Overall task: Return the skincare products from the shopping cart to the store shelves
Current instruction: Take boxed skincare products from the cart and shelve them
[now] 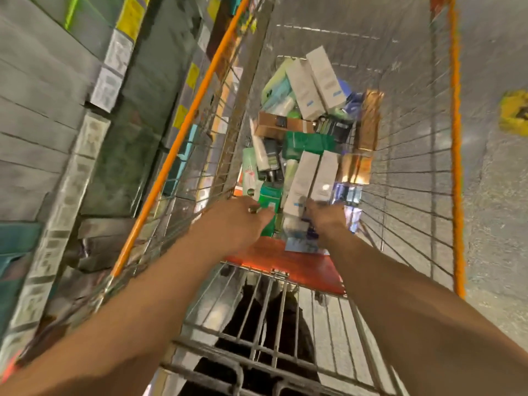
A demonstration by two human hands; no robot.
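Note:
I look down into a wire shopping cart [411, 172] with orange rims. Its bottom holds a heap of skincare boxes: white cartons [314, 84] at the far end, a brown box [281, 125], a dark green box [310, 141], gold boxes [368, 121]. Both arms reach into the near end. My left hand [237, 221] hovers over a green box [268, 200], its fingers blurred. My right hand [325, 221] is at the near end of two long white cartons [311, 178]. Motion blur hides whether either hand holds anything.
Store shelves [57, 110] with price tags and stocked products run along the left, close to the cart. The folded child seat grate [263, 324] and an orange plastic flap [285, 264] lie at the cart's near end. Grey floor with a yellow marker [514, 112] is on the right.

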